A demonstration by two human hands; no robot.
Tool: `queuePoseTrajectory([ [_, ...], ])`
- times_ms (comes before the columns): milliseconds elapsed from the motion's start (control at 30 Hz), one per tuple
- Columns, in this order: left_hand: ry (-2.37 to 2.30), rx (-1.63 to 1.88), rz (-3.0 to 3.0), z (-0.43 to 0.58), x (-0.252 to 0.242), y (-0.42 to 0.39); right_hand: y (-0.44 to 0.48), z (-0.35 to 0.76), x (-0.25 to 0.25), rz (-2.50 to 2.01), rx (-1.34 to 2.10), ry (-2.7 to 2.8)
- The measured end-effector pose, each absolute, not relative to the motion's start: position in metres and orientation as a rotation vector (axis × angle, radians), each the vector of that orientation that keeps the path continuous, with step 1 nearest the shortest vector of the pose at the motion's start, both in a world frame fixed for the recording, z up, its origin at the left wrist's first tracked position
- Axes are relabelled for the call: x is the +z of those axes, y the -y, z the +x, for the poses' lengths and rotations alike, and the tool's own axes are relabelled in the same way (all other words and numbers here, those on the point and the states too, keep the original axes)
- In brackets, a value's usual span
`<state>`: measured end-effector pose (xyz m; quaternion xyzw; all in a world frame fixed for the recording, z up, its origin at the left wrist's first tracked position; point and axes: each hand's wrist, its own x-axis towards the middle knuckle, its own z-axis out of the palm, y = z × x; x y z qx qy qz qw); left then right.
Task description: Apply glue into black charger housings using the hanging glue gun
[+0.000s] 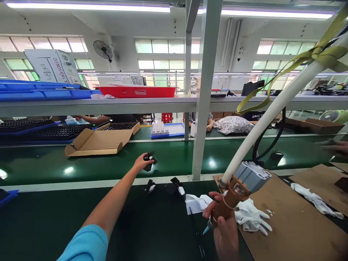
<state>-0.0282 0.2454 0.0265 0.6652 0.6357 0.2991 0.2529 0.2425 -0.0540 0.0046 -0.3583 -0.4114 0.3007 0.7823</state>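
Observation:
My left hand (140,162) reaches out over the green conveyor belt, its fingers closed on a small black plastic part (148,166). In my right hand (225,228), the fingers wrap round a copper-coloured glue dispenser (230,199) with a grey metal block on top. Its blue nozzle (206,230) points down to the left, above the dark bench mat. A white hose (261,127) rises from it to the upper right. Between my arms lie more black parts (150,186), one of them by a white paper (197,203). White gloves (252,215) rest just right of the dispenser.
The green conveyor belt (168,156) runs across, beyond the bench edge. A grey post (205,90) stands between my hands. An open cardboard box (102,141) sits on the belt. Brown cardboard (293,214) covers the right side. Another person's blurred hand (338,146) shows far right.

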Motion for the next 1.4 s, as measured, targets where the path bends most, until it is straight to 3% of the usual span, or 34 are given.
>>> queuePoseTrajectory([
  [167,-1.547,0.869,1.876,-0.049,0.088,-0.200,0.055,0.244,0.011,-0.762,0.635,0.898],
  [267,-1.390,0.756,1.949,-0.044,0.101,-0.140,0.057,0.243,0.013,-0.768,0.654,0.896],
  [433,-1.143,0.414,2.040,0.000,0.049,-0.035,0.060,0.240,0.018,-0.763,0.670,0.902],
  [600,-1.078,0.408,2.107,0.029,-0.005,0.004,0.062,0.236,0.020,-0.746,0.667,0.928],
  [1400,-1.355,0.865,1.803,-0.016,-0.058,0.095,0.073,0.167,0.052,-0.577,0.956,0.796],
])
